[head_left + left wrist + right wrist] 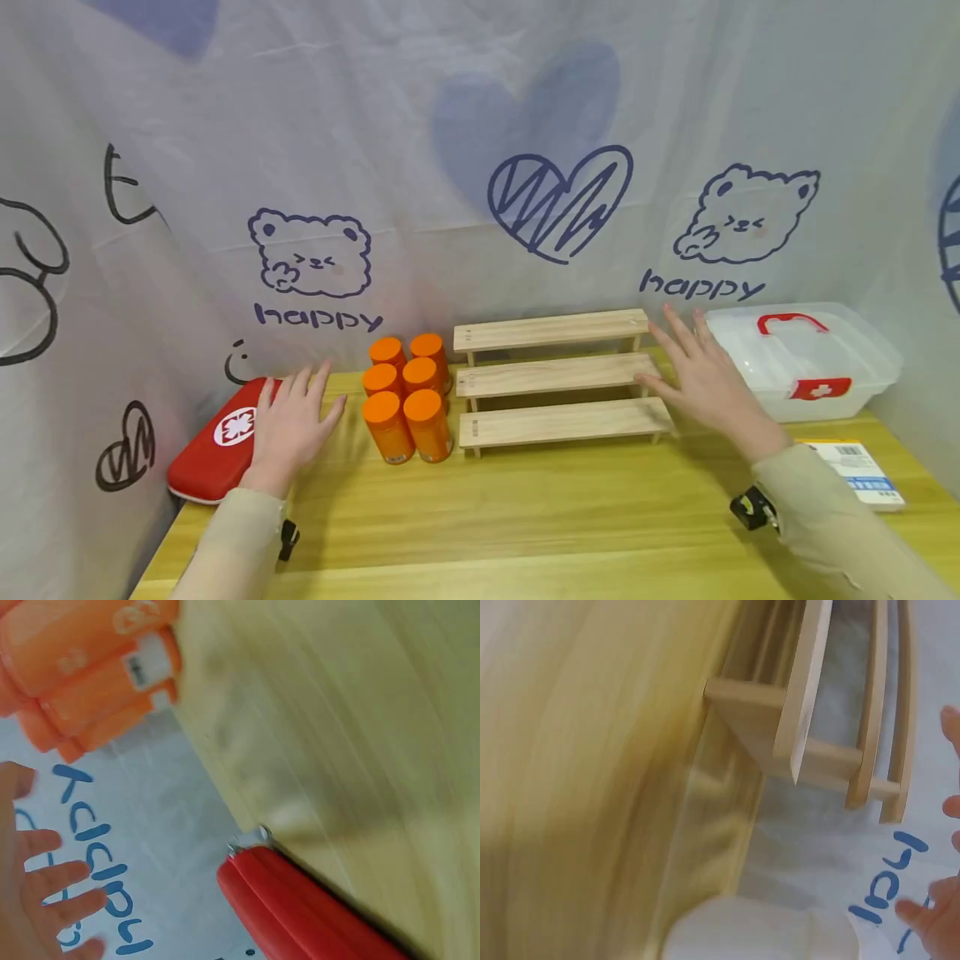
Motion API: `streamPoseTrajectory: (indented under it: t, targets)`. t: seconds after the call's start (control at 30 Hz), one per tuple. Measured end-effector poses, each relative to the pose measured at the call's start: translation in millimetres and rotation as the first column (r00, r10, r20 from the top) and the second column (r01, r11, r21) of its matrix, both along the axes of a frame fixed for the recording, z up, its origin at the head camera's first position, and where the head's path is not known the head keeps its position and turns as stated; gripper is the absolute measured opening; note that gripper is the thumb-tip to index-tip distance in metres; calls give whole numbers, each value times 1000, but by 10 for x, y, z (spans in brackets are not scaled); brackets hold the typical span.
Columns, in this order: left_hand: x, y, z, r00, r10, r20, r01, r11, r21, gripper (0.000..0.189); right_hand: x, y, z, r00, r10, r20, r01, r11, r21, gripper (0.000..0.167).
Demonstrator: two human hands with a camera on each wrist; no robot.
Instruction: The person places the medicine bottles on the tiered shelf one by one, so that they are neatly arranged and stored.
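Note:
My left hand (294,421) is held over the table with its fingers spread, between a red zippered first-aid case (217,450) and a group of orange bottles (390,429). Nothing is in it; in the left wrist view its fingers (67,900) show extended and apart. On the right, my other hand (708,379) also has straight, spread fingers and holds nothing. It hovers between the right end of a three-step wooden rack (562,421) and a clear plastic first-aid box (802,358) with a red handle and latch.
A white and blue carton (858,475) lies on the table (480,525) in front of the plastic box, partly covered by the right sleeve. The bottles stand in rows just left of the rack. A printed curtain (465,250) hangs behind and at both sides.

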State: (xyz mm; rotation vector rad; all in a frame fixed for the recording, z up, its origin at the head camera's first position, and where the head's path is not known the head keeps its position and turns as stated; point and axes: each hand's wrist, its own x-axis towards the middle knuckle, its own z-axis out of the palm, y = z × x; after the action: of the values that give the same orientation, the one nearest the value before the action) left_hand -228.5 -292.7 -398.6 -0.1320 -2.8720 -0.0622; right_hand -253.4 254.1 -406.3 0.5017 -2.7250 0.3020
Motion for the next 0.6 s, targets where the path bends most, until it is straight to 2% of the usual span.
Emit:
streamPoseTrajectory:
  t: [0.13, 0.23, 0.27, 0.33, 0.43, 0.5, 0.53, 0.6]
  targets:
    - [68, 38, 35, 999, -13, -31, 18, 984, 176, 51, 17, -59, -11, 996, 63, 57, -50, 977, -209, 75]
    - [120, 93, 55, 998, -20, -56, 37, 948, 316, 43, 38, -82, -55, 995, 76, 67, -50, 942, -331, 70]
    - [142, 110, 58, 998, -24, -55, 43, 927, 371, 41, 46, -89, -78, 995, 77, 59, -51, 931, -361, 67]
    - [191, 146, 52, 999, -30, -45, 48, 871, 489, 39, 72, -101, -134, 996, 78, 40, -54, 906, -420, 62]
    - [265, 202, 15, 999, -30, -16, 33, 759, 651, 39, 125, -116, -239, 997, 78, 24, -55, 862, -503, 55]
    - [307, 236, -30, 1000, -20, -1, 15, 694, 720, 38, 166, -124, -303, 996, 84, 19, -58, 822, -567, 53]
    - [326, 255, -53, 1000, -16, 2, 9, 670, 743, 37, 187, -129, -334, 996, 88, 20, -58, 800, -597, 52]
    - [357, 289, -103, 1000, -13, 7, 3, 636, 771, 37, 224, -136, -396, 996, 90, 25, -53, 762, -645, 52]
